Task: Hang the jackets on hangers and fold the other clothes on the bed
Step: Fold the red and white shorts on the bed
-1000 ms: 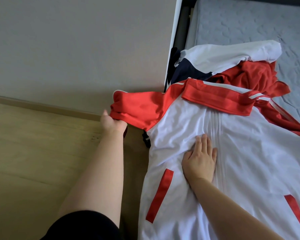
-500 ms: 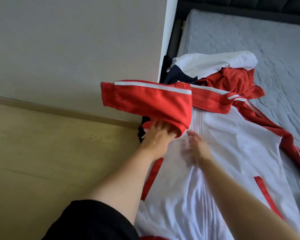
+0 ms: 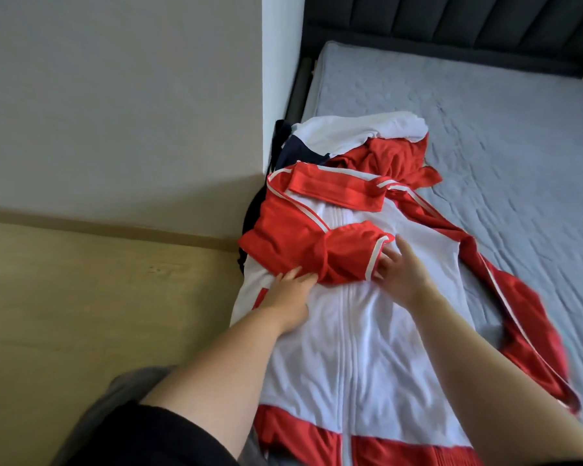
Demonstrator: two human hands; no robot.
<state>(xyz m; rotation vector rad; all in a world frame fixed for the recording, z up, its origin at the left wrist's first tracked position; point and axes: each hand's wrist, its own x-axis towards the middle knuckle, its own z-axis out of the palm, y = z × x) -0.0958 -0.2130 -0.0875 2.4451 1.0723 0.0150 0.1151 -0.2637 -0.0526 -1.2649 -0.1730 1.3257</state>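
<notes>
1. A pale wall (image 3: 115, 95) and a wooden floor (image 3: 81, 297) fill the left part of the view.
2. The left hand (image 3: 288, 294) lies flat on the white front of the jacket (image 3: 360, 348). Its fingers are straight and their tips touch the lower edge of the folded sleeve (image 3: 303, 243). It grasps nothing.
3. The jacket is white and red. It lies front-up along the left edge of the bed (image 3: 502, 146), with the zip line running down the middle. The red collar is at the far end and the red hem is nearest the person.
4. The folded sleeve is red. It lies bent across the chest of the jacket, and its white-trimmed cuff reaches the zip line.
5. The right hand (image 3: 404, 277) rests on the white front, just right of the zip line. Its fingers are spread and fairly straight and touch the cuff. The thumb points away from the person. The hand is released, though this area is blurred.
6. Beyond the collar, a white and navy garment (image 3: 350, 132) and a crumpled red garment (image 3: 398, 156) lie in a heap. The heap touches the collar.
7. The other sleeve (image 3: 525, 317) lies stretched out to the right on the grey mattress.
8. A dark headboard (image 3: 451, 18) stands at the far end of the bed.
</notes>
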